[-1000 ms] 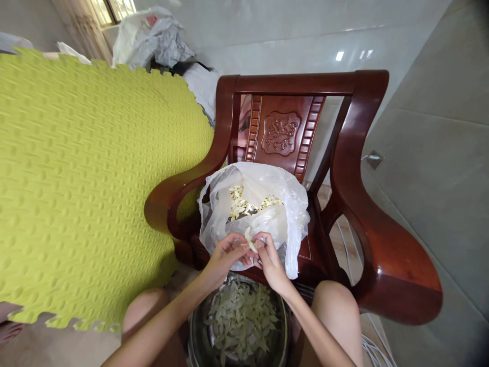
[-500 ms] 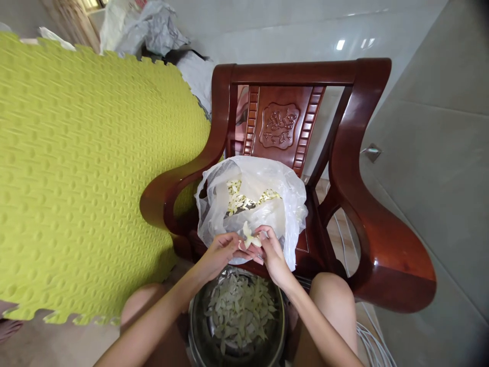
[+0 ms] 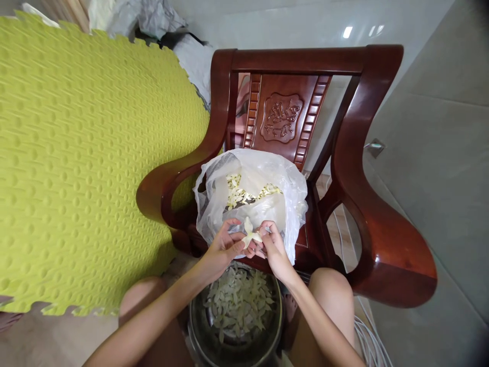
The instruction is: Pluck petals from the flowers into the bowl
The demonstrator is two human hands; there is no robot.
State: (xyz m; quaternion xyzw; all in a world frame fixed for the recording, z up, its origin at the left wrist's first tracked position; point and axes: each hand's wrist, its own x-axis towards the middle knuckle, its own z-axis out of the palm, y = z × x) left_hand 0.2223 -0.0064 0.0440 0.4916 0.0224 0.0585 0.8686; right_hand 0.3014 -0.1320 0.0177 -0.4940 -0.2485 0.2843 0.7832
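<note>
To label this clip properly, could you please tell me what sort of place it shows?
Probably a room in a home: a carved wooden armchair stands by a tiled wall, and a yellow-green foam mat with interlocking edges stands beside it.

We lose some fingers of left hand [image 3: 223, 244] behind its thumb and white flower [image 3: 249, 236]; right hand [image 3: 273, 247] hides one petal tip from us. Folds of plastic bag [image 3: 292, 204] cover part of flowers inside [image 3: 237, 196]; bag hides much of chair seat [image 3: 317, 244]. Bottom edge cuts off basin [image 3: 278, 326] and cables [image 3: 369, 341]. Left edge crops green mat [image 3: 84, 153]. We find chair-back carving [image 3: 281, 117] too small to make out.
</note>
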